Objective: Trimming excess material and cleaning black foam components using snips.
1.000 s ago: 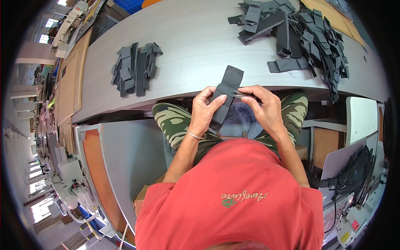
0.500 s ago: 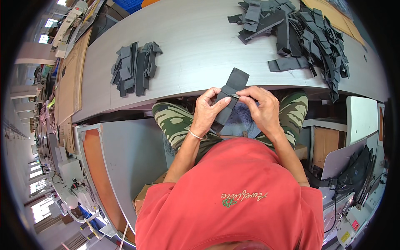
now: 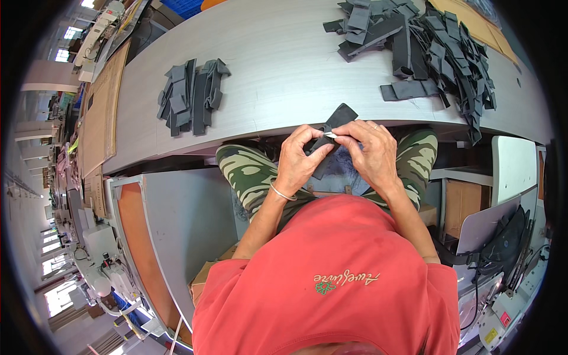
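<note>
Left of the smooth, pale grey table (image 3: pixel 266 71), a flat brown cardboard sheet (image 3: pixel 100 112) lies along its end. On the table's left part sits a small pile of dark grey fabric strips (image 3: pixel 192 97). At the table's near edge, my left hand (image 3: pixel 297 157), a pale ring-shaped bracelet (image 3: pixel 283 192) on its wrist, has thumb and fingers pinched on a flat, dark grey fabric strip (image 3: pixel 343 116). That strip slants in front of me, its far end over the table's edge in view, its near end below it, above my lap. Just beside, my right hand (image 3: pixel 374 151) closes thumb and forefinger on a small whitish piece (image 3: pixel 329 135) against the strip; I can't tell its kind. Across the table's far right spreads a bigger heap of dark grey strips (image 3: pixel 401 53).
</note>
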`<action>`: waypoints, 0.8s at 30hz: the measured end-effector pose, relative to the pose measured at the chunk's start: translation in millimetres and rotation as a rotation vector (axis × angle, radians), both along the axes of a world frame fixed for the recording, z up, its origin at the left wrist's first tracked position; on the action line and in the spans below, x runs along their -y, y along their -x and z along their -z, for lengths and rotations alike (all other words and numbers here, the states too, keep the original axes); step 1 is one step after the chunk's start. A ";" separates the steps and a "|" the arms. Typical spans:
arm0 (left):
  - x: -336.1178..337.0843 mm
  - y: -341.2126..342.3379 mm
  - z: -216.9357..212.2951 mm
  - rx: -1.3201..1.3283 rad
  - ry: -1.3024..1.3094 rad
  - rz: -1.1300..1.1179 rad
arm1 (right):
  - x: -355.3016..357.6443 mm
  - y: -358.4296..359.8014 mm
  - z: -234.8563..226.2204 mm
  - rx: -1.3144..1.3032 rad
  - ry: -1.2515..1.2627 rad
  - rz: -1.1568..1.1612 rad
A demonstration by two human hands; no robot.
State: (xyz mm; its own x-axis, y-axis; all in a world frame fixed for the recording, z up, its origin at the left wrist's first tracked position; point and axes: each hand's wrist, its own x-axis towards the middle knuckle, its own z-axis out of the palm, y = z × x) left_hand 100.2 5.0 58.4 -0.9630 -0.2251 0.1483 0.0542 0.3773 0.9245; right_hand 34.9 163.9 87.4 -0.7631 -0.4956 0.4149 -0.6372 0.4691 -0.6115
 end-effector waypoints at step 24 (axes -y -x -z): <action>-5.2 10.5 11.3 -0.519 0.568 -0.342 | 10.0 9.1 25.5 0.636 0.115 0.077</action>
